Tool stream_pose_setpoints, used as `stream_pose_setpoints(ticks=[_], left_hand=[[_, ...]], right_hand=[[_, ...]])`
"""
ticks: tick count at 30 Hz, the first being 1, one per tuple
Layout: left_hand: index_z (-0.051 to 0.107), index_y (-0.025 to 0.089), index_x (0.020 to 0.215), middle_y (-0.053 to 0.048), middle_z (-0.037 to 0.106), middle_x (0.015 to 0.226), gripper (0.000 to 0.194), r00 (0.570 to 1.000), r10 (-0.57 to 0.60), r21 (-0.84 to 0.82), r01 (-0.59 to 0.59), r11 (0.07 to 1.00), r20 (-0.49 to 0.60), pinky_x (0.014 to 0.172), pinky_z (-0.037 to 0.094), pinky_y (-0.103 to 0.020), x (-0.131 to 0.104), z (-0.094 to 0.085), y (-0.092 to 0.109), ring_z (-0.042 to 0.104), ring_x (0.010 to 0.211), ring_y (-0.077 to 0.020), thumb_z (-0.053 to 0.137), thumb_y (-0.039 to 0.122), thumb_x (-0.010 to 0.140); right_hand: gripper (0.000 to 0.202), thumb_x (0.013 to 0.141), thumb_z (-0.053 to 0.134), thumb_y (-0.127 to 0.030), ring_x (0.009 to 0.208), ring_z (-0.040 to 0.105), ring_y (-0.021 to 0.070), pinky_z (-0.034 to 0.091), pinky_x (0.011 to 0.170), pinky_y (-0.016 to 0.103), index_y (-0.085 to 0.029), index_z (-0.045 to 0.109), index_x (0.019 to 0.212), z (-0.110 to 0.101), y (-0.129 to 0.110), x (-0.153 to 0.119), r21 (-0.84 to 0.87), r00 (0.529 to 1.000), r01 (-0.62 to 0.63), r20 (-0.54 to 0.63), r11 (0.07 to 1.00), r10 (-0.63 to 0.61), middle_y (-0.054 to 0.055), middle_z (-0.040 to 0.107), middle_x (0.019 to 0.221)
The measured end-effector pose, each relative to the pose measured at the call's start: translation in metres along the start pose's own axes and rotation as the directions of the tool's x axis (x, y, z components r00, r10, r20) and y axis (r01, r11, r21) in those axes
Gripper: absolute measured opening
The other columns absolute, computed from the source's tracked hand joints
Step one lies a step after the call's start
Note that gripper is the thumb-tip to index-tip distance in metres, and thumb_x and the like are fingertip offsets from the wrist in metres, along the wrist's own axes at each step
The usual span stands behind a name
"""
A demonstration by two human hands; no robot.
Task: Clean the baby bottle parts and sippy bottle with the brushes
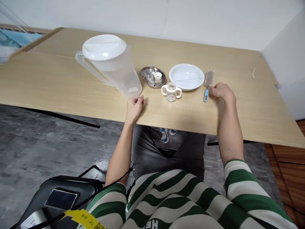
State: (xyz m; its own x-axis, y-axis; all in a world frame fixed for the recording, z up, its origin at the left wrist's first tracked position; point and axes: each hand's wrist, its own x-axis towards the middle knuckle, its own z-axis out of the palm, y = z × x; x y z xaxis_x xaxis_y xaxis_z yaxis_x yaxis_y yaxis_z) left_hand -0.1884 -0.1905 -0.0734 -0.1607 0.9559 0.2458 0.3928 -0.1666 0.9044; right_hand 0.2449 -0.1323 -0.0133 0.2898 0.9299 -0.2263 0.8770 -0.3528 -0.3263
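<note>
My left hand (134, 108) rests closed on the table near its front edge, just in front of the base of a clear plastic pitcher (121, 74) with a white lid. Nothing shows in its fingers. My right hand (223, 91) is at the right, its curled fingertips at the neck of a bottle brush (206, 94) with a blue handle and pale bristles. Between the hands stands a small clear baby bottle (171, 96) with white side handles and an uncapped top. Behind it is a white bowl (187, 68), a thin rod (190, 79) lying across it.
A kidney-shaped metal tray (145, 68) holds several small clear and white parts. A short cream strip (253, 73) lies far right on the wooden table (238, 68). White walls stand behind and to the right. A black chair (78, 183) with a phone (61, 199) is lower left.
</note>
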Motion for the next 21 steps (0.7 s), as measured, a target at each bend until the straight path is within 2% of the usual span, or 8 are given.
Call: stream_pose_setpoints(ticks=[5,7,9,12,14,18,21], left_hand=[[0.056,0.02,0.057,0.003,0.042,0.052,0.041,1.0,-0.005,-0.015,0.005,1.0,0.001,0.057,0.032,-0.03,0.0,0.0,-0.001,0.039,0.052,-0.0125,0.056,0.038,0.094],[0.056,0.02,0.057,0.003,0.042,0.053,0.042,1.0,-0.004,-0.009,0.005,1.0,0.007,0.057,0.032,-0.03,-0.001,0.0,0.0,0.039,0.053,-0.0127,0.056,0.038,0.095],[0.055,0.02,0.057,0.003,0.041,0.053,0.042,1.0,-0.005,0.014,0.004,1.0,0.021,0.057,0.033,-0.03,-0.002,0.0,0.001,0.039,0.053,-0.0129,0.056,0.039,0.095],[0.055,0.02,0.056,0.002,0.042,0.053,0.044,0.999,-0.003,0.047,0.001,0.999,0.045,0.056,0.033,-0.029,-0.003,0.0,0.003,0.039,0.053,-0.013,0.057,0.039,0.095],[0.055,0.02,0.056,0.002,0.042,0.052,0.044,0.999,-0.006,0.044,0.003,0.999,0.051,0.055,0.033,-0.029,-0.004,-0.001,0.003,0.038,0.052,-0.0127,0.057,0.04,0.096],[0.054,0.021,0.061,0.002,0.042,0.054,0.044,1.0,-0.011,-0.025,0.012,1.0,0.023,0.054,0.035,-0.028,-0.002,0.0,0.003,0.039,0.052,-0.0125,0.056,0.048,0.096],[0.059,0.021,0.077,0.0,0.056,0.068,0.037,0.999,0.051,-0.067,-0.05,0.996,0.013,0.063,0.045,-0.028,-0.001,0.002,0.007,0.053,0.063,-0.0141,0.06,0.054,0.094]], right_hand=[[0.045,0.084,0.074,-0.061,0.062,0.068,0.022,0.057,0.065,0.037,-0.018,0.071,0.073,-0.007,-0.008,-0.01,0.039,0.985,0.003,0.17,0.999,-0.01,0.011,0.071,0.067],[0.046,0.082,0.076,-0.062,0.059,0.065,0.0185,0.056,0.063,0.034,-0.018,0.07,0.069,-0.009,-0.01,-0.011,0.021,0.972,0.021,0.235,1.0,-0.026,0.01,0.07,0.067],[0.041,0.085,0.076,-0.054,0.057,0.062,0.0162,0.056,0.063,0.032,-0.018,0.07,0.068,-0.009,-0.011,-0.012,0.01,0.962,0.035,0.269,0.999,-0.037,0.008,0.069,0.065],[0.027,0.087,0.076,-0.034,0.059,0.063,0.0162,0.055,0.062,0.031,-0.017,0.069,0.066,-0.006,-0.013,-0.012,0.004,0.972,0.037,0.231,0.999,-0.037,0.008,0.069,0.065],[0.024,0.085,0.075,-0.026,0.058,0.063,0.017,0.053,0.059,0.03,-0.017,0.067,0.064,-0.004,-0.013,-0.011,-0.026,0.983,0.039,0.182,0.999,-0.034,0.008,0.068,0.063],[0.022,0.083,0.07,-0.023,0.053,0.061,0.0179,0.048,0.054,0.03,-0.016,0.067,0.063,-0.004,-0.011,-0.009,-0.049,0.994,0.056,0.099,0.997,-0.051,0.007,0.064,0.055],[0.017,0.083,0.066,-0.021,0.053,0.061,0.0182,0.047,0.054,0.029,-0.015,0.068,0.067,-0.004,-0.009,-0.009,-0.011,0.997,0.048,0.055,0.999,-0.048,0.006,0.061,0.051]])
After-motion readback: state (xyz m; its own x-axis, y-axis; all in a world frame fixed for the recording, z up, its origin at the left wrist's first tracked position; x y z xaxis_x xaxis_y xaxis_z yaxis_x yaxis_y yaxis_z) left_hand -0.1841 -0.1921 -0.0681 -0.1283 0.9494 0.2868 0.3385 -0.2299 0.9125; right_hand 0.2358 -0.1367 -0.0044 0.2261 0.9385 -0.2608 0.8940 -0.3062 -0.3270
